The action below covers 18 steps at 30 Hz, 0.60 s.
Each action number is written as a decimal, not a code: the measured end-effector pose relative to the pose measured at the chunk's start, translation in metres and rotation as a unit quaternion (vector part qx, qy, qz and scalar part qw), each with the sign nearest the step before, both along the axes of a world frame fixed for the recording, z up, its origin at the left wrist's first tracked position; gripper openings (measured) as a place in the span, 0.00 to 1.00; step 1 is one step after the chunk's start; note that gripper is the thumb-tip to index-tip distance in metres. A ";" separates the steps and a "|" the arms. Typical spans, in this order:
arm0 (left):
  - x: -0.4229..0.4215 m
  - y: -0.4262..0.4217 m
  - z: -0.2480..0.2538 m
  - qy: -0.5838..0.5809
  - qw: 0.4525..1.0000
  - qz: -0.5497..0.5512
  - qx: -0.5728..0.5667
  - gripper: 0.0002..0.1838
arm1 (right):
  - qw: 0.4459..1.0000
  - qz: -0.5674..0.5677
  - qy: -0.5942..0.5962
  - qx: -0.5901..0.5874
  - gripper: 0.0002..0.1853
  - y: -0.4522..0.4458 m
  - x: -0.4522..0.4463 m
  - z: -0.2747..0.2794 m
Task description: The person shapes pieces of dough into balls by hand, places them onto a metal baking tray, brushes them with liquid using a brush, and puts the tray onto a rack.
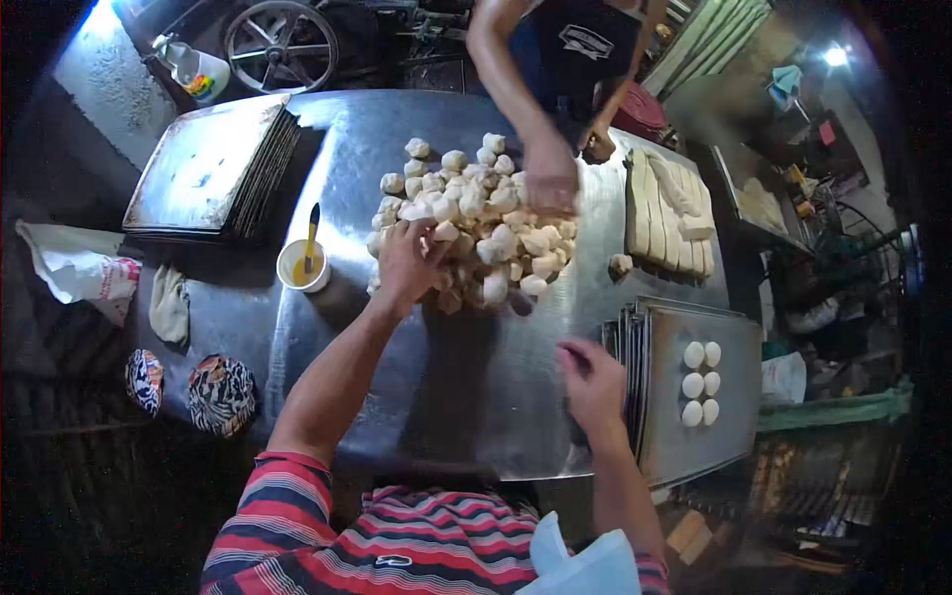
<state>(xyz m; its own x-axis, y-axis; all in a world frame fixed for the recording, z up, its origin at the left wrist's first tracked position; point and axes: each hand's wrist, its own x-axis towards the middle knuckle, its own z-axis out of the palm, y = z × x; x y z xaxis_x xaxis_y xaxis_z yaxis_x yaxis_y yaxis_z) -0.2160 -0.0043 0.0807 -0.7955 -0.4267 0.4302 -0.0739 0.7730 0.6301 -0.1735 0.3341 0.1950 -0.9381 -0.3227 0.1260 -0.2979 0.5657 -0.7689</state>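
A heap of pale dough pieces (471, 193) lies in the middle of the metal table. My left hand (409, 263) reaches into its near left side, with fingers curled about a dough piece (445, 231). Closer to me on the right, my right hand (597, 385) hovers over the table just left of a stack of trays (662, 436). Its thumb and forefinger are apart, and no dough shows between them. Several smooth white dough rounds (693, 385) sit in two columns on the top tray.
Across the table, a co-worker's blurred hand (551, 183) is at the heap's right side. Long dough strips (669, 213) lie at the right. Leftward are a white tub (302, 268) with a yellow-handled brush, stacked baking sheets (203, 169), a cloth (170, 305) and two patterned bundles (221, 395).
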 end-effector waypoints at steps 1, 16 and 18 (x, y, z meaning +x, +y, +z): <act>0.001 -0.007 -0.002 0.019 0.997 -0.033 0.060 0.19 | 1.000 0.015 0.004 0.006 0.10 -0.029 -0.010 -0.005; 0.301 -0.011 -0.056 -0.050 0.998 -0.024 -0.028 0.17 | 0.936 0.109 0.319 0.102 0.12 -0.225 -0.097 -0.044; 0.291 -0.005 -0.062 -0.075 0.997 0.017 0.027 0.16 | 0.957 0.183 0.215 0.069 0.13 -0.172 -0.035 -0.088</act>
<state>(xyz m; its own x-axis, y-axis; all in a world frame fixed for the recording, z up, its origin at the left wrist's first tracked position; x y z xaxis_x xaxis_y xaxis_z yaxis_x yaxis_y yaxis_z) 0.0754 -0.0097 0.0186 -0.8344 -0.4733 0.2825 -0.1959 0.7337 0.6506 -0.2090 0.1618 0.1069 -0.6303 -0.6607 0.4076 -0.7675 0.4510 -0.4556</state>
